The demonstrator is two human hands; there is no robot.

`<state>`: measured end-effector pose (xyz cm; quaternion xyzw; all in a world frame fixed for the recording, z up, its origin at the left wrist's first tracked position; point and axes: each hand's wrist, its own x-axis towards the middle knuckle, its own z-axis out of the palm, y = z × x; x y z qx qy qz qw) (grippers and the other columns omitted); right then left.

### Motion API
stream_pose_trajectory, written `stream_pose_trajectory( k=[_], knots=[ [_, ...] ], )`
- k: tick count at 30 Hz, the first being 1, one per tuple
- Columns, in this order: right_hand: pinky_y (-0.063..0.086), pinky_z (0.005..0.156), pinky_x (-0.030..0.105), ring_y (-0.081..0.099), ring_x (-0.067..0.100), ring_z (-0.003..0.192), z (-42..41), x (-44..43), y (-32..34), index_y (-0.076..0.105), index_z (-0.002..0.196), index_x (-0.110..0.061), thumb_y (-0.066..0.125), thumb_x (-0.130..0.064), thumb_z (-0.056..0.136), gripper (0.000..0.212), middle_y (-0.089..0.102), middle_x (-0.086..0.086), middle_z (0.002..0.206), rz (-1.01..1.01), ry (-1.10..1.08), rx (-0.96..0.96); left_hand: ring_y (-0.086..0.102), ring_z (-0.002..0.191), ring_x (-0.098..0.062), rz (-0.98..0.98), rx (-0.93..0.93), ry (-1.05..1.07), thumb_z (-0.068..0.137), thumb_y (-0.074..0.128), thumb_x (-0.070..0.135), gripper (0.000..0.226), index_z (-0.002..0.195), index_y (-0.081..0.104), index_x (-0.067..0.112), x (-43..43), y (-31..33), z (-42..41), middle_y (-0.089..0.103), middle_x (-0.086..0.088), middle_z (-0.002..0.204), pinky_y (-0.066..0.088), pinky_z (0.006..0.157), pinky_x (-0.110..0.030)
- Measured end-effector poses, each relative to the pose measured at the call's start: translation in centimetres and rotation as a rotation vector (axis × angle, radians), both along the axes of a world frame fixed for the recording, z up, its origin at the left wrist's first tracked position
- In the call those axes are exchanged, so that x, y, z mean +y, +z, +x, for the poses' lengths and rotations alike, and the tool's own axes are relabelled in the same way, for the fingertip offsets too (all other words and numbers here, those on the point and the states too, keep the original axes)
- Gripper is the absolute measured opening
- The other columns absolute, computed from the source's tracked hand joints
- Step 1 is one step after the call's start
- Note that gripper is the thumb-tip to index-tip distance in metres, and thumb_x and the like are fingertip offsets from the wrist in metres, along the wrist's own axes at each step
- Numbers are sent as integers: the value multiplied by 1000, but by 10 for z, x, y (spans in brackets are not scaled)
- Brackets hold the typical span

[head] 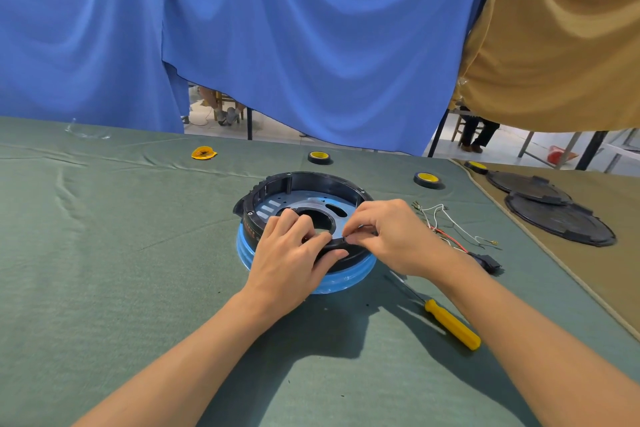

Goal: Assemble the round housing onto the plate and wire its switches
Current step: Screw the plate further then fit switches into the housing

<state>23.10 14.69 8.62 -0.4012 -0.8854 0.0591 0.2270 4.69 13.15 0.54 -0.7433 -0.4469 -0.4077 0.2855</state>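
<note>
Left hand (291, 255) and right hand (386, 236) curl close together, forearms outstretched

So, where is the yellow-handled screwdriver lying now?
Head view: the yellow-handled screwdriver lies on the green cloth, right of the round black housing, near the right hand.

A yellow-handled screwdriver (452, 324) is laid on a green table cloth (104, 253), near its right edge. Three rolls of black tape (428, 179) are set apart along the far side, one on an adjoining tan cloth (606, 270), where two black round covers (559, 224) are laid overlapping. A blue drape (311, 28) and a tan drape (554, 62) are hung behind.
</note>
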Motion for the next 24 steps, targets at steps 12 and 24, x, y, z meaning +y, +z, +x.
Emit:
stream_pose_trajectory(
  k=[12,24],
  knots=[
    [56,79,30,64,14,85,1,6,29,76,96,-9,64,-7,91,13,68,0,95,-66,-2,-41,51,75,-24,-4,-28,-7,93,55,47,41,83,75,12,-1,-2,1,55,-1,74,45,69,-36],
    [36,71,4,51,3,84,-1,3,16,75,100,-14,62,-11,93,15,63,-6,96,-10,41,-165,45,77,-21,25,-44,-21,93,58,47,39,85,74,12,4,-6,1,53,-1,74,43,70,-35]
  ],
)
